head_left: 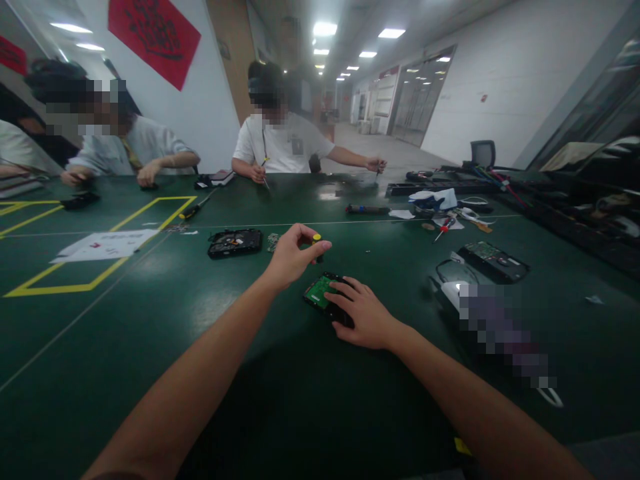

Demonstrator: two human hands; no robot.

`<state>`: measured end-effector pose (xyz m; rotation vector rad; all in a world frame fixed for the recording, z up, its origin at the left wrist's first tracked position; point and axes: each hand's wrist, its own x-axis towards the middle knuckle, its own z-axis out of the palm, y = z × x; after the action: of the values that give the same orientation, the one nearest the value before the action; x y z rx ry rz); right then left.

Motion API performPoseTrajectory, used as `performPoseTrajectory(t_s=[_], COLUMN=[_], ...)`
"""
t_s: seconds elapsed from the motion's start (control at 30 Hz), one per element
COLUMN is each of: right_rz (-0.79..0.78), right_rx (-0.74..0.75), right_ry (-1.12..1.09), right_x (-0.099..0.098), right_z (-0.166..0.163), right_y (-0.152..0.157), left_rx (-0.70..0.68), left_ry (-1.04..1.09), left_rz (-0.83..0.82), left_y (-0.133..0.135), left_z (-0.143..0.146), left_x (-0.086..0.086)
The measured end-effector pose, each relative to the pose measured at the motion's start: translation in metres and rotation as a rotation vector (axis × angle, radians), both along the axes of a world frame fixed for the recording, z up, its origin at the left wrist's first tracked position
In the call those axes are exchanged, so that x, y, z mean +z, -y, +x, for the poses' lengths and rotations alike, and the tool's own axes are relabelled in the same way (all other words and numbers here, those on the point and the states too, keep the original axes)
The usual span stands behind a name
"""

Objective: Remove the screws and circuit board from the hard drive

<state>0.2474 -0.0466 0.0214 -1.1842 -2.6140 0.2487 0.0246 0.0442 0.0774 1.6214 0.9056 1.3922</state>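
Observation:
My left hand is raised just above and left of a hard drive. Its thumb and fingers pinch a small screwdriver with a yellow end cap and a dark handle; the tip cannot be made out. The hard drive lies on the green table, its green circuit board facing up. Over the drive's right part my right hand is spread, fingers on top and thumb along the near edge, gripping it. The hand hides much of that side.
Left stands another hard drive beside a pile of small screws. To the right lie a third drive, a blurred-out pouch-like item and a red-tipped screwdriver. Two people work across the table.

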Motion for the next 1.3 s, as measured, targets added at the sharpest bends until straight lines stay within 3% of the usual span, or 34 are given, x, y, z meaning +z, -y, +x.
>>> performPoseTrajectory(t_s=[0.43, 0.77, 0.87, 1.1, 1.3], right_rz=[0.019, 0.028, 0.025, 0.012, 0.012], right_rx=[0.002, 0.006, 0.001, 0.002, -0.002], right_ry=[-0.003, -0.008, -0.008, -0.002, 0.0], right_x=[-0.002, -0.002, -0.002, 0.001, 0.001], right_z=[0.0, -0.001, -0.001, -0.001, -0.002], right_y=[0.0, 0.0, 0.0, 0.001, 0.001], left_rx=[-0.145, -0.342, -0.3, 0.009, -0.189], left_ry=[-0.071, 0.053, 0.003, -0.104, -0.041], left_rz=[0.078, -0.049, -0.003, 0.117, 0.089], left_y=[-0.002, 0.001, 0.001, -0.005, -0.001], left_z=[-0.007, -0.006, -0.007, -0.006, 0.0], left_x=[0.005, 0.007, 0.007, -0.001, -0.002])
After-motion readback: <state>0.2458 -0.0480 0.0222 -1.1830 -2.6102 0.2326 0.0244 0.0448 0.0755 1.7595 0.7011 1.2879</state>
